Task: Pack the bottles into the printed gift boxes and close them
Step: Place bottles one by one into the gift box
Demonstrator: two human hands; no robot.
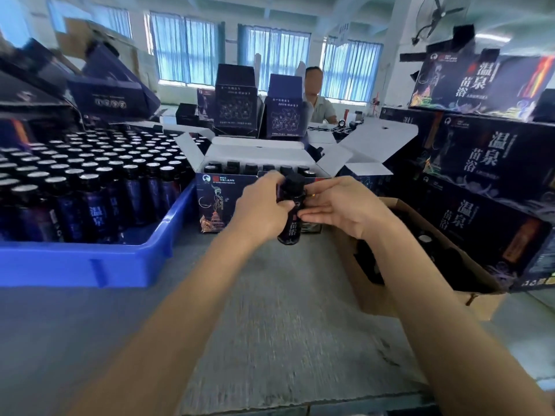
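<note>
Currently I'm in the loading step. One bottle [289,229] is up off the table [270,310], held just in front of the open gift box [214,202] and not yet in it. My left hand [259,207] has its fingers curled round the bottle's upper body, below the black cap. My right hand [341,207] lies against the other side with its fingers fairly straight, pressing rather than wrapping. The bottle is close to upright, tilted a little, with its base hanging clear of the table.

The box has its white flaps spread wide, and a row of capped bottles [255,169] stands along its far side. I judge the near side has room, though my hands hide most of it. As I read it, the next move calls for lifting the bottle over the front wall, lining it up with a free slot and lowering it straight down — cap up, without knocking its neighbours. Closing the flaps can only come once the box is full.

Both forearms reach forward from the bottom of the view and meet at the bottle. The supply stands in the blue tray [90,265] to my left — a brown carton [368,295] sits just beside my right forearm.
</note>
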